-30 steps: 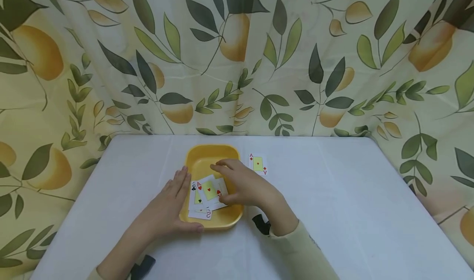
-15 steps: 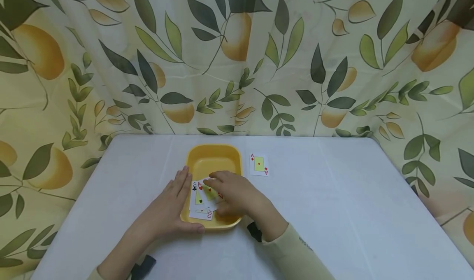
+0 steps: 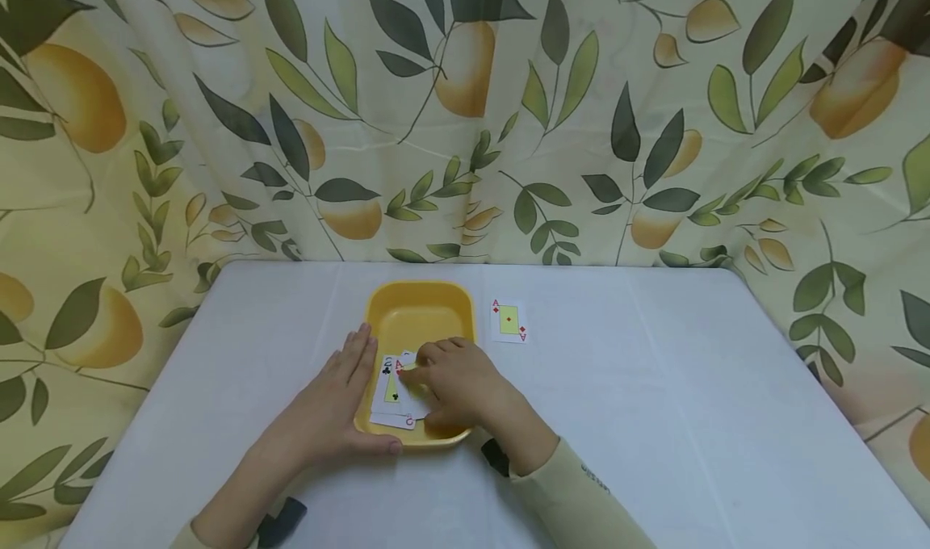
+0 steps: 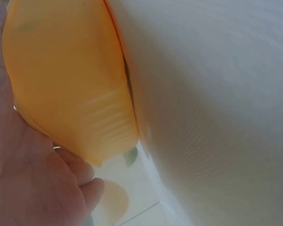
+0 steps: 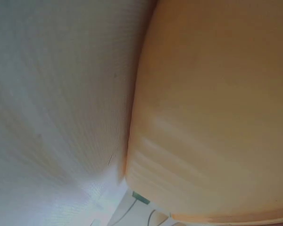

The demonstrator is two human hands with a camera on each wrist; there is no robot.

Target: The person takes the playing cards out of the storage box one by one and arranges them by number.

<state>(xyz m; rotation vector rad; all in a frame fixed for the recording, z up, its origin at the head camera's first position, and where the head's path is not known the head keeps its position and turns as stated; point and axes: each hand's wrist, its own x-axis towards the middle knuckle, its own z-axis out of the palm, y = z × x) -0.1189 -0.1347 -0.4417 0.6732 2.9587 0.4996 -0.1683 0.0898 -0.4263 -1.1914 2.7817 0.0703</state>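
Note:
A yellow plastic tray (image 3: 421,299) stands on the table with several overlapping playing cards in its near half. My left hand (image 3: 330,400) lies against the tray's left side, fingers straight along the rim and thumb along the near edge. Inside the tray my right hand (image 3: 465,387) pinches the ace of hearts (image 3: 400,363) between thumb and bent fingers, covering most of it. To its left lies a two of clubs (image 3: 383,400), and a card with a red corner mark (image 3: 395,421) peeks out below. Both wrist views show mainly the tray's outer wall (image 4: 70,84).
An ace of diamonds (image 3: 508,320) lies face up on the white table (image 3: 654,387), right of the tray. Behind the table hangs a curtain (image 3: 552,129) printed with fruit and leaves.
My right hand has lowered onto the cards and its fingers have drawn together. The ace of hearts has shifted slightly right, and cards beneath it have turned a little. My left hand has stayed put.

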